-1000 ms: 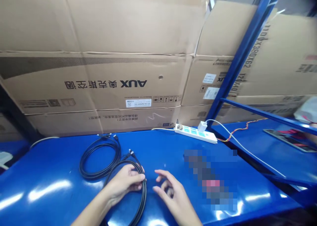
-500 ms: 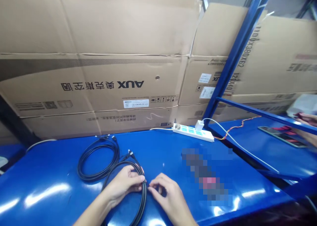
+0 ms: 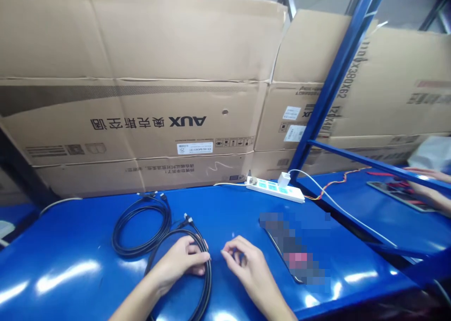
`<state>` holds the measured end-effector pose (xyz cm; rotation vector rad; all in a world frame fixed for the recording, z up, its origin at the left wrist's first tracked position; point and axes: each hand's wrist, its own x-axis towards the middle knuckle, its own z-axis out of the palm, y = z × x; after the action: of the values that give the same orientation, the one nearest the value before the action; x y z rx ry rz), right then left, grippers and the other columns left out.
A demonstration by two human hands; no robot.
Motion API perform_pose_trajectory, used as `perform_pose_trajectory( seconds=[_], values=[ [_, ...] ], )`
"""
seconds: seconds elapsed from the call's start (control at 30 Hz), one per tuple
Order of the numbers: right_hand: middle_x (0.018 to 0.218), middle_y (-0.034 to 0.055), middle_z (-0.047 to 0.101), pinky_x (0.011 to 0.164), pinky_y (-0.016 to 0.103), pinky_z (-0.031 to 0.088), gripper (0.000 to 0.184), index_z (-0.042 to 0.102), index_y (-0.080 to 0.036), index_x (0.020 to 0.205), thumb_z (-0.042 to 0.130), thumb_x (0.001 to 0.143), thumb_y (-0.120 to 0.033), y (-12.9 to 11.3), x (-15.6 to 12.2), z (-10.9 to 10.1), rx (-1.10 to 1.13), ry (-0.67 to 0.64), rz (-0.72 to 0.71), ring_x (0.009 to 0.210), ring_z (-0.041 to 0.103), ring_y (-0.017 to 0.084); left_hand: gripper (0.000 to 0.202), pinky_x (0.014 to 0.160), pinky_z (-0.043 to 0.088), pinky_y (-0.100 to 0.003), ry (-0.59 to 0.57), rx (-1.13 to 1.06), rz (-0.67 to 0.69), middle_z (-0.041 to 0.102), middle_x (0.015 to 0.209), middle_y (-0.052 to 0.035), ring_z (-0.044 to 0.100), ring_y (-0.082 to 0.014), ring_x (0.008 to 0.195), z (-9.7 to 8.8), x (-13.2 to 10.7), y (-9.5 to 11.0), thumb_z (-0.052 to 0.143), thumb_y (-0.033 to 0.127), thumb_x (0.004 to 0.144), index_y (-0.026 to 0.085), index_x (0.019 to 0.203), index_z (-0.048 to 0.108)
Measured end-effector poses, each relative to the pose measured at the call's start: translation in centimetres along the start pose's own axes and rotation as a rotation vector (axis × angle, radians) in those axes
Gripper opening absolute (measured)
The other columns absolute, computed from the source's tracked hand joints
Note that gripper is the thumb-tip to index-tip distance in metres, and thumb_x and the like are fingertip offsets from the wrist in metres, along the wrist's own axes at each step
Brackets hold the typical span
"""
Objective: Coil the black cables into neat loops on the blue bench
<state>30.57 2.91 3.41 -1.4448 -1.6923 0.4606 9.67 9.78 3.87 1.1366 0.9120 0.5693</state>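
Note:
A coiled black cable [image 3: 207, 283] with plug ends at its top lies at the front of the blue table. My left hand [image 3: 185, 260] is closed around the bundled strands on the coil's right side, thumb on top. To the right of the coil, apart from it, my right hand [image 3: 248, 262] has thumb and fingertips pinched together. Anything in that pinch is too small to make out. Behind and left lies a second coil of black cable [image 3: 117, 232], its connectors towards the back.
A white power strip [image 3: 275, 189] with a plugged-in charger sits at the back. Right of my hands lies a dark pixelated object [image 3: 287, 246]. A blue metal post [image 3: 327, 95] rises at the right. Beyond it, another person's hand [image 3: 428, 192] is over a flat tablet-like thing. Cardboard [image 3: 148, 39] walls the back.
My right hand has moved right, away from the coil, still pinched. My left hand keeps hold of the cable. The other person's hand has shifted over the flat thing.

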Motion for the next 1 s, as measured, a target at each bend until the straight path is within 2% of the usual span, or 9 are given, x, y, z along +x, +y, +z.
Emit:
perform_pose_trajectory(
  seconds=[0.13, 0.3, 0.47, 0.57, 0.63, 0.73, 0.8, 0.9, 1.0],
  values=[
    [0.084, 0.0053, 0.07, 0.067, 0.03, 0.051, 0.025, 0.072, -0.022, 0.088, 0.053, 0.098, -0.034, 2.3, 1.5, -2.7, -0.112, 0.057, 0.001, 0.068, 0.064, 0.021, 0.052, 0.073, 0.057, -0.032, -0.029, 0.133, -0.001, 0.072, 0.085, -0.0013, 0.068, -0.0164, 0.072, 0.2, 0.0, 0.1, 0.087, 0.05, 0.063, 0.017, 0.098, 0.068],
    [0.087, 0.0082, 0.075, 0.074, 0.034, 0.054, 0.024, 0.078, -0.022, 0.085, 0.057, 0.092, -0.031, 5.5, 3.6, -3.3, -0.246, 0.059, 0.001, 0.077, 0.071, 0.026, 0.05, 0.067, 0.057, -0.035, 0.044, 0.443, 0.011, 0.07, 0.066, -0.0037, 0.071, -0.0231, 0.066, 0.4, -1.2, 1.5, 0.068, 0.069, 0.073, 0.019, 0.071, 0.064],
    [0.091, 0.0136, 0.078, 0.073, 0.039, 0.058, 0.033, 0.081, -0.018, 0.106, 0.054, 0.091, -0.028, 5.7, 2.4, -2.3, -0.319, 0.046, 0.047, 0.081, 0.075, 0.031, 0.043, 0.072, 0.048, -0.034, 0.491, 0.832, 0.076, 0.073, 0.08, -0.0062, 0.07, -0.0258, 0.076, -1.9, -7.3, 2.4, 0.034, 0.058, 0.097, 0.025, 0.081, 0.056],
    [0.103, 0.0169, 0.078, 0.085, 0.044, 0.059, 0.039, 0.076, -0.015, 0.12, 0.049, 0.099, -0.034, 3.5, 0.3, -0.6, -0.307, 0.038, 0.047, 0.093, 0.076, 0.033, 0.036, 0.067, 0.044, -0.039, 0.69, 0.977, -0.019, 0.072, 0.078, -0.0103, 0.071, -0.0357, 0.079, -2.7, -9.9, 1.0, 0.04, 0.059, 0.092, 0.026, 0.086, 0.052],
    [0.101, 0.0115, 0.078, 0.082, 0.037, 0.061, 0.036, 0.075, -0.021, 0.123, 0.052, 0.101, -0.039, 1.4, -1.0, 1.2, -0.279, -0.01, 0.015, 0.089, 0.076, 0.027, 0.032, 0.066, 0.045, -0.04, 0.742, 1.039, -0.041, 0.073, 0.08, -0.0139, 0.073, -0.0399, 0.082, -2.7, -10.3, -0.4, 0.045, 0.056, 0.089, 0.025, 0.084, 0.052],
    [0.097, 0.0094, 0.075, 0.074, 0.036, 0.063, 0.038, 0.069, -0.021, 0.131, 0.058, 0.1, -0.039, -1.2, -2.2, 4.0, -0.145, -0.072, -0.013, 0.069, 0.073, 0.022, 0.03, 0.066, 0.048, -0.039, 0.743, 0.992, 0.018, 0.075, 0.08, -0.0123, 0.074, -0.0349, 0.078, -2.5, -9.9, -1.8, 0.037, 0.051, 0.093, 0.026, 0.083, 0.051],
    [0.099, 0.0092, 0.073, 0.069, 0.034, 0.064, 0.04, 0.066, -0.021, 0.136, 0.056, 0.1, -0.037, -2.2, -2.5, 5.1, -0.002, -0.106, -0.014, 0.066, 0.07, 0.019, 0.034, 0.06, 0.048, -0.033, 0.712, 0.734, 0.114, 0.073, 0.069, -0.0049, 0.071, -0.0261, 0.062, -2.7, -10.0, -1.8, 0.04, 0.06, 0.093, 0.028, 0.082, 0.047],
    [0.111, 0.012, 0.071, 0.064, 0.029, 0.064, 0.045, 0.063, -0.022, 0.14, 0.056, 0.1, -0.042, -2.8, -2.6, 5.3, 0.234, -0.153, 0.043, 0.079, 0.073, 0.021, 0.049, 0.041, 0.033, -0.024, 0.733, 0.235, 0.267, 0.048, 0.042, 0.011, 0.045, -0.0153, 0.035, -2.6, -11.8, -0.7, 0.056, 0.076, 0.082, 0.03, 0.083, 0.04],
    [0.122, 0.015, 0.068, 0.068, 0.031, 0.066, 0.049, 0.063, -0.022, 0.138, 0.058, 0.098, -0.049, -2.6, -2.8, 4.7, 0.372, -0.172, 0.112, 0.092, 0.073, 0.024, 0.046, 0.04, 0.026, -0.023, 0.884, 0.213, 0.317, 0.035, 0.039, 0.0135, 0.034, -0.0133, 0.034, -1.2, -14.2, 0.2, 0.059, 0.074, 0.084, 0.031, 0.083, 0.042]
  ],
)
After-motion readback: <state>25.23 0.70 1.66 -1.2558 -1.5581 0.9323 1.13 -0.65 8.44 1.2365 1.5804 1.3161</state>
